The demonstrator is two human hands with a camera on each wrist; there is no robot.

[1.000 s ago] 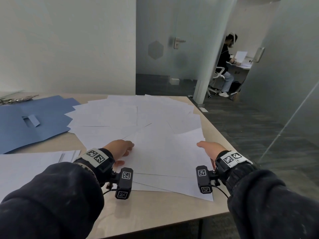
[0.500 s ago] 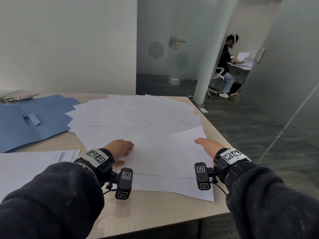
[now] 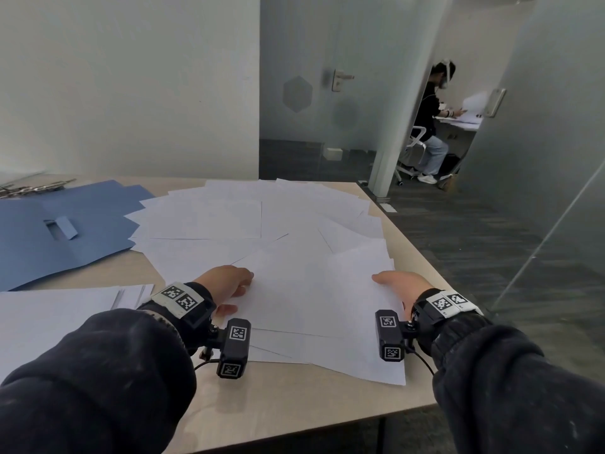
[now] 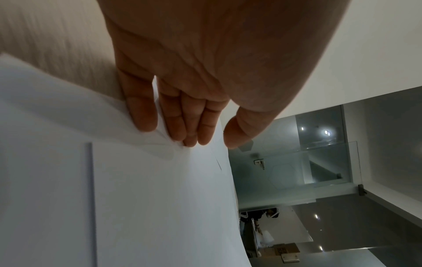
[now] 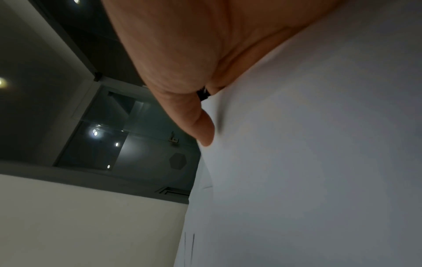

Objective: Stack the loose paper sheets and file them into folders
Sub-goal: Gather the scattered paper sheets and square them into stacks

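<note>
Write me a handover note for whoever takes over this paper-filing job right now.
Left hand: fingers straight, pressing on the left edge of the near loose sheets.
Right hand: at the right edge of the same sheets, which lifts against it; grip not visible.
More sheets are fanned across the table. A partial stack lies near left. Blue folders lie open at far left.
Done: little, perhaps that stack.
Left: gather, square, file.

I'm seeing dim, cool, even light in the head view, with lines bending at the frame edges. Both wrist views are looking murky and blurred; ceiling spots are glaring at left.
</note>
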